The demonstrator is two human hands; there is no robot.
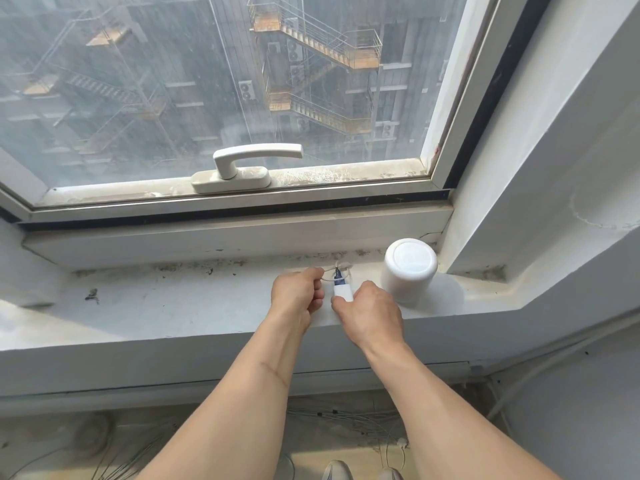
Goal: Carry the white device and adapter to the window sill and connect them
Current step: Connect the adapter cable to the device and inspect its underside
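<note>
A: Why does the white device (410, 270) stand alone right of centre on the window sill (173, 306)?

B: Likely to free both hands. The right hand (369, 315) pinches the one adapter (343, 292); the left hand (299, 296) is closed on its thin cable (341, 270), just left.

A: Count?

B: One device, one adapter, unconnected.

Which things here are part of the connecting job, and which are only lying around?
Part of the job:
white device, standing on the window sill
adapter, held by the right hand
thin cable, held by the left hand

Only lying around:
window handle
loose wires on the floor
</note>
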